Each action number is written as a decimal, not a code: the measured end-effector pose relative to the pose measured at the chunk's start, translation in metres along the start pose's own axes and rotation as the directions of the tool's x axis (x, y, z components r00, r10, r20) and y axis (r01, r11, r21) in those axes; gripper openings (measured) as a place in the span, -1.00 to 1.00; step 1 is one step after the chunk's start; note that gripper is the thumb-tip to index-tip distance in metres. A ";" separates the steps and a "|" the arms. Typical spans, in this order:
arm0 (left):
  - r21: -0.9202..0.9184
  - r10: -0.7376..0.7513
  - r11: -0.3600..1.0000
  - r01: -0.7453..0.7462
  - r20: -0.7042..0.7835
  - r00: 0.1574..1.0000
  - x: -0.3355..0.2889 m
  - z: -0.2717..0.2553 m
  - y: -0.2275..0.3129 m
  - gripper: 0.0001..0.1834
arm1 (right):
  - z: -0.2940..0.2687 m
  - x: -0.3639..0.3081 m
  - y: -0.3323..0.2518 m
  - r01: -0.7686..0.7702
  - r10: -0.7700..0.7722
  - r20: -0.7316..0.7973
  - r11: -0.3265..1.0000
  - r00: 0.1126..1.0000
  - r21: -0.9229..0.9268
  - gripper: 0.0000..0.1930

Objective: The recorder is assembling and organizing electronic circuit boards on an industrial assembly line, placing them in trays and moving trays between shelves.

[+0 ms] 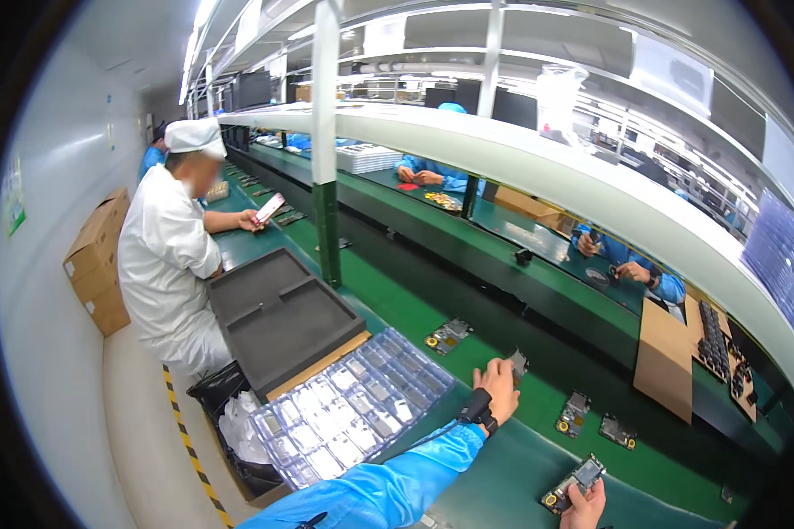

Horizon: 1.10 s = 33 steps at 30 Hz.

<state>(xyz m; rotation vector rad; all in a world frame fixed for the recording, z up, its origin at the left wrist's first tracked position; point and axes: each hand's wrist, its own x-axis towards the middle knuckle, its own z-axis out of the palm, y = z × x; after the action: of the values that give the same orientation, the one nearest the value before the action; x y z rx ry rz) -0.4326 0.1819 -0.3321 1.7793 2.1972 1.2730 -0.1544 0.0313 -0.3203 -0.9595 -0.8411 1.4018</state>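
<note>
My left hand [498, 391], in a blue sleeve with a black wrist strap, reaches out over the green belt. Its fingers are closed at the edge of a small circuit board [520, 363], which they partly cover. At the lower edge, my right hand [584, 509] pinches another circuit board [573, 484] between thumb and fingers; this board has a round yellow-ringed part at one corner. Between the hands, on the belt, lie one circuit board [573, 414] and a second board [618, 432]. Farther left rests one more board [449, 336].
To my left, a clear plastic blister tray [353, 406] with many pockets sits beside a dark foam tray [282, 322]. A black-lined bin [238, 428] stands below. A co-worker in white [172, 247] holds a phone. A green-white post [326, 176] rises ahead; cardboard [664, 361] leans at right.
</note>
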 end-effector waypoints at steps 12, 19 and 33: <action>-0.885 -0.055 -0.335 0.322 0.360 0.931 -0.086 -0.057 0.012 -0.40 | 0.109 0.185 -0.007 0.651 -0.230 0.617 0.398 0.753 -0.646 -0.30; -0.897 -0.115 -0.339 0.284 0.339 0.934 -0.086 -0.067 0.017 -0.36 | 0.165 0.264 0.009 0.698 -0.211 0.742 -0.251 0.636 -0.670 -0.36; -0.959 -0.527 0.242 0.148 -0.002 0.850 -0.084 0.059 0.020 -0.37 | 0.426 -0.026 0.065 0.854 0.184 0.964 0.515 -0.193 0.073 -0.80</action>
<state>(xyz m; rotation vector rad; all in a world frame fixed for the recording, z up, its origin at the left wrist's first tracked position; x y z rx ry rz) -0.3583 0.1450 -0.3963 0.5457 1.1541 2.1403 -0.5706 0.0212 -0.2065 0.3264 -2.8244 0.8179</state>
